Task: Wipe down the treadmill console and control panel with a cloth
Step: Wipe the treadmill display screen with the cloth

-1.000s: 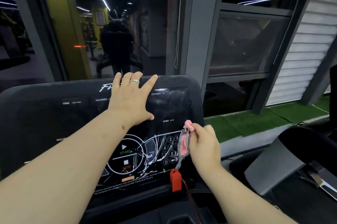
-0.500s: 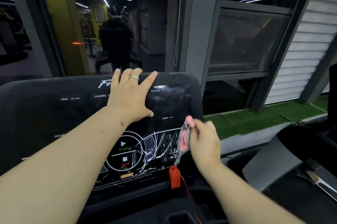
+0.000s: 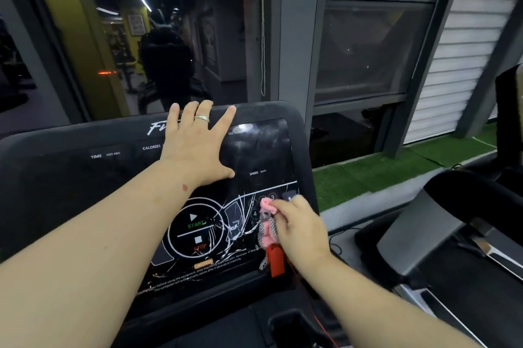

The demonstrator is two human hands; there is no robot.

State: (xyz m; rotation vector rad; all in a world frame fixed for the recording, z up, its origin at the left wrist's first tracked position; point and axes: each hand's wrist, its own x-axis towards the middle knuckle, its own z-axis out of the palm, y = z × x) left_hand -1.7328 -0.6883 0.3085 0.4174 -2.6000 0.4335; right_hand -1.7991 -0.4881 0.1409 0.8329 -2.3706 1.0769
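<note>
Left hand (image 3: 198,146) lies flat on the upper part of the treadmill console (image 3: 42,178), fingers straight and spread, fingertips reaching over the top edge at 12 o'clock, palm on the dark display; ring (image 3: 202,118) on one finger. Right hand (image 3: 300,230) has fingers curled, pinching a bunched cloth (image 3: 266,223), pink with black-and-white checks, pressed against the control panel (image 3: 215,237) on the number keypad, at 3 o'clock from the START/STOP circle (image 3: 196,227). Cloth's tail hangs down toward 6 o'clock, touching the red safety key (image 3: 276,261) clipped at the panel's lower right. Panel surface shows white crack lines around the circle. Red cord (image 3: 319,322) runs from the key toward 5 o'clock. Green turf strip (image 3: 368,175) on the floor at 3 o'clock of the console; another treadmill (image 3: 452,234) beyond, at right.
</note>
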